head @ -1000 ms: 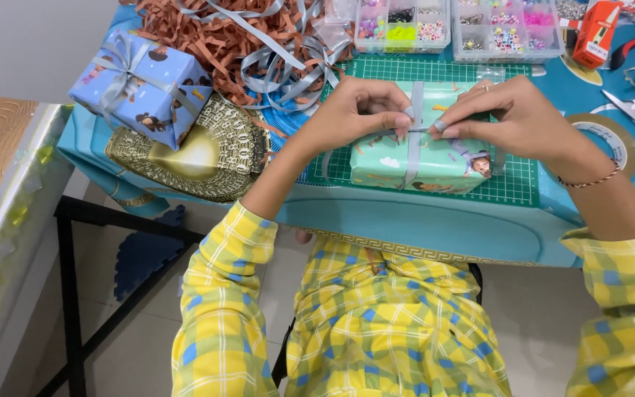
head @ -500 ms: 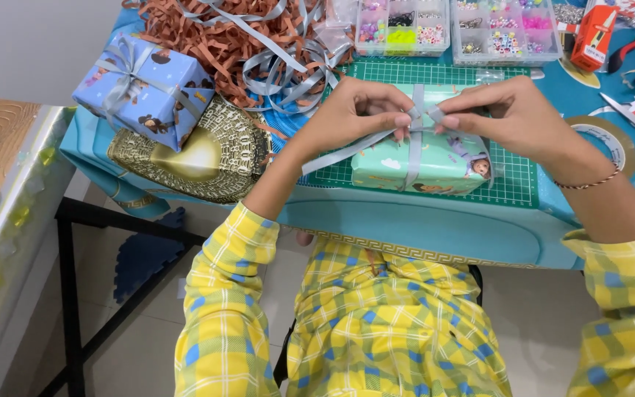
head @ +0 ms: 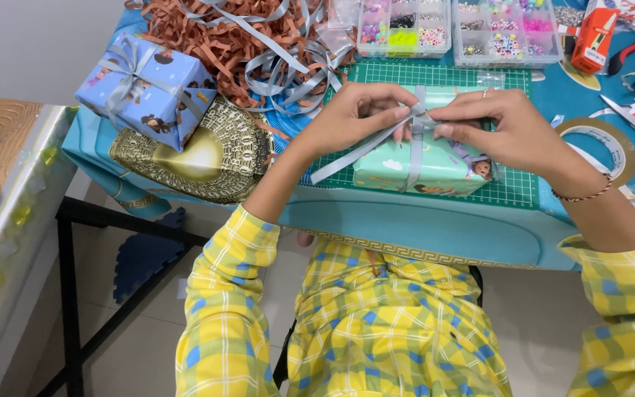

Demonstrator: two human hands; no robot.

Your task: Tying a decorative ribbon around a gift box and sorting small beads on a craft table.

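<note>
Both hands — left hand, right hand — pinch the grey ribbon in a clenched grip atop the mint-green gift box.

both forearms in yellow-and-blue checked sleeves reach forward and converge. the left hand and right hand meet fingertip to fingertip, fingers curled and pinched shut, wrists bent slightly inward.

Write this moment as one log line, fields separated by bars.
left hand: pinches grey ribbon | right hand: pinches ribbon at knot | mint-green wrapped gift box: on green cutting mat | blue wrapped gift box: apart, left
</note>
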